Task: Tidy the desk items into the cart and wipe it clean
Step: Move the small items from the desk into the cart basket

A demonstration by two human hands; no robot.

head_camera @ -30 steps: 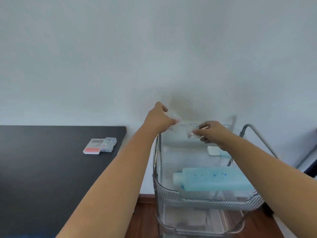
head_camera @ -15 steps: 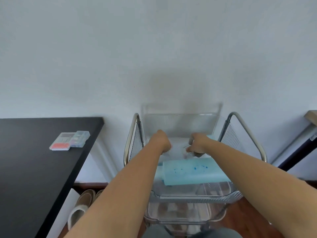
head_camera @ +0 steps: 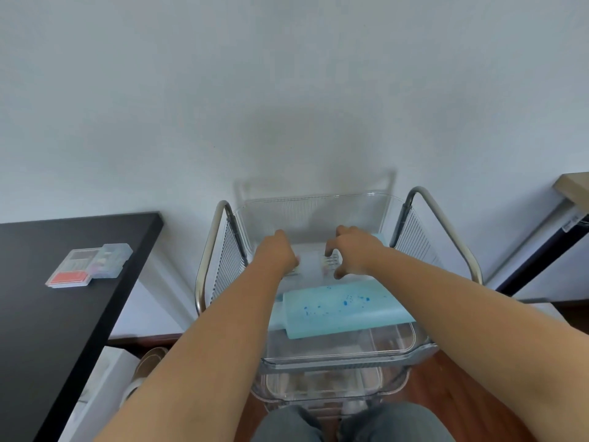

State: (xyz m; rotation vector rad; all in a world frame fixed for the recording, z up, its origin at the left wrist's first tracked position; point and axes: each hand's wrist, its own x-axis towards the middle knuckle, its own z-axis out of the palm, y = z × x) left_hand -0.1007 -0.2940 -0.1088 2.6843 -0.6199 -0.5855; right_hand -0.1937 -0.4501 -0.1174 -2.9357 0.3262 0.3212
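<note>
The clear-walled cart (head_camera: 314,200) stands against the wall, right of the black desk (head_camera: 47,330). Both my hands are down in its top tray. My left hand (head_camera: 276,256) is curled over the left end of a small clear plastic box (head_camera: 314,263) lying on the tray floor. My right hand (head_camera: 353,252) hovers at the box's right end with thumb and fingers spread apart. A light blue bottle (head_camera: 344,307) lies on its side at the tray's front. A clear compartment case with a red section (head_camera: 89,266) rests on the desk.
Metal handles rise at the cart's left (head_camera: 207,256) and right (head_camera: 446,231). A lower tier (head_camera: 322,381) holds clear containers. Slippers (head_camera: 149,362) and a white box (head_camera: 105,378) sit under the desk. A wooden shelf edge (head_camera: 573,186) is at far right.
Both hands came down from the cart's back rim into the top tray with the clear box. The right hand's fingers have spread since half a second ago. My view has tilted downward.
</note>
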